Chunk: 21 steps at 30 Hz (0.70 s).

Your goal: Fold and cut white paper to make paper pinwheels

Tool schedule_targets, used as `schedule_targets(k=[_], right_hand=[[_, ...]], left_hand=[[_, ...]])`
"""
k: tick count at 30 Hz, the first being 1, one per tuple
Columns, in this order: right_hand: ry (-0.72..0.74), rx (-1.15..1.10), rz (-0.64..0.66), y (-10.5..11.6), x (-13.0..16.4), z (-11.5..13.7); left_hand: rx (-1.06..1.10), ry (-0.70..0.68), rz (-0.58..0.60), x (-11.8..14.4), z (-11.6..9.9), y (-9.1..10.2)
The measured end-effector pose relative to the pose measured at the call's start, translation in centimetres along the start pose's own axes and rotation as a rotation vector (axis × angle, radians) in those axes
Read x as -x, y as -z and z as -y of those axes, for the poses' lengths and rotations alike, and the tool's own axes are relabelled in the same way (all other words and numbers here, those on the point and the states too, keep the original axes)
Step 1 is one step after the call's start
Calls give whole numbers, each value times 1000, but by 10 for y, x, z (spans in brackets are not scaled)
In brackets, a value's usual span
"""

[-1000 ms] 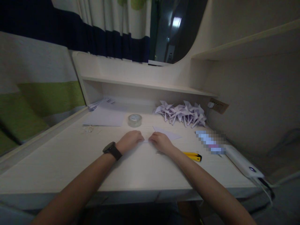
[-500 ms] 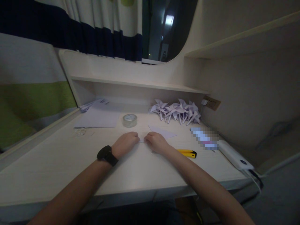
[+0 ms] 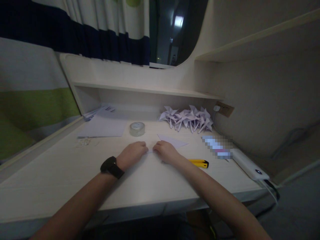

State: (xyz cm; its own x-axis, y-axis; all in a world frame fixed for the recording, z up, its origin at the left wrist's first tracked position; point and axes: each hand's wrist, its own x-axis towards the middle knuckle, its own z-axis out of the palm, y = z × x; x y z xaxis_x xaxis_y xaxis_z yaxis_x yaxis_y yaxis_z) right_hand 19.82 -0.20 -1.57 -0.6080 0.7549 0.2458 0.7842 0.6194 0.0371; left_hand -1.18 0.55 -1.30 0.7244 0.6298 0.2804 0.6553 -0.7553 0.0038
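Note:
My left hand [image 3: 133,154] and my right hand [image 3: 165,151] rest close together on the desk, fingers curled. Between their fingertips runs a thin white strip of paper [image 3: 150,152], gripped at both ends; most of it is hidden under the fingers. Just behind my right hand lies a folded piece of white paper [image 3: 176,141] with pointed corners. A yellow and black utility knife [image 3: 200,163] is partly covered by my right forearm. Behind my left hand stands a roll of clear tape [image 3: 137,129].
Several white paper pinwheels [image 3: 187,118] are heaped at the back right. Sheets of white paper [image 3: 103,124] lie at the back left, with small scraps [image 3: 83,142] before them. A blurred-out phone-like object [image 3: 217,146] and a white power strip [image 3: 250,165] sit at the right.
The view has shifted very slightly. Both hands stay in nearly the same place, still holding the paper strip between them.

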Motion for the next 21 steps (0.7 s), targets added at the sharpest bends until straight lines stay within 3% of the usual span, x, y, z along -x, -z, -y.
schedule_targets(k=[4, 21], right_hand=[[-8, 18, 4, 0, 1, 1], [-4, -159, -88, -6, -3, -13]], left_hand=[[-98, -20, 10, 1, -2, 1], [-33, 4, -35, -1, -2, 1]])
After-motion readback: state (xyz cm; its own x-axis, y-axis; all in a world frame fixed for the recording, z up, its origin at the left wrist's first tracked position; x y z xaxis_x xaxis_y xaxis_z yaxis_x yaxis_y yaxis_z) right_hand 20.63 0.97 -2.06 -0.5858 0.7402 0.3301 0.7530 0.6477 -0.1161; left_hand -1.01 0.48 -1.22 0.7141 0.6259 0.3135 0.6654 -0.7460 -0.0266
